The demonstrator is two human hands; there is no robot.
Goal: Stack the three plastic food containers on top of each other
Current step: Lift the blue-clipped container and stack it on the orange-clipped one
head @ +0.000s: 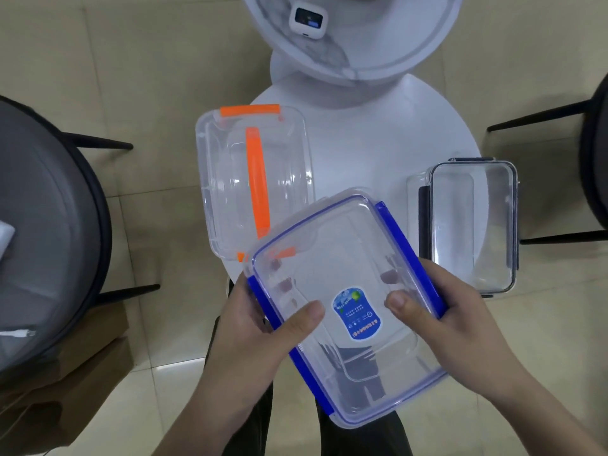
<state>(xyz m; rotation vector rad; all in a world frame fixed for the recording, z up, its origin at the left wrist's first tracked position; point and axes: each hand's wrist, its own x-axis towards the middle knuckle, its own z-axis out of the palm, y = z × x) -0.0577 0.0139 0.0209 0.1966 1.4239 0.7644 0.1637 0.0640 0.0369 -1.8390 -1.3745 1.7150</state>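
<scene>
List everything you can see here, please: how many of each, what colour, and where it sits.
blue-clipped container: one, clear with blue latches and a blue label, held above the near table edge
orange-handled container: one, clear with orange handle, on the table's left side
dark-clipped container: one, clear with dark latches, on the table's right edge
table: one, white, round, centre
fan: one, white, at the table's far side
chairs: two, dark, one on each side of the table
cardboard box: one, brown, floor lower left
left hand: gripping the blue-clipped container's left side
right hand: gripping its right side
</scene>
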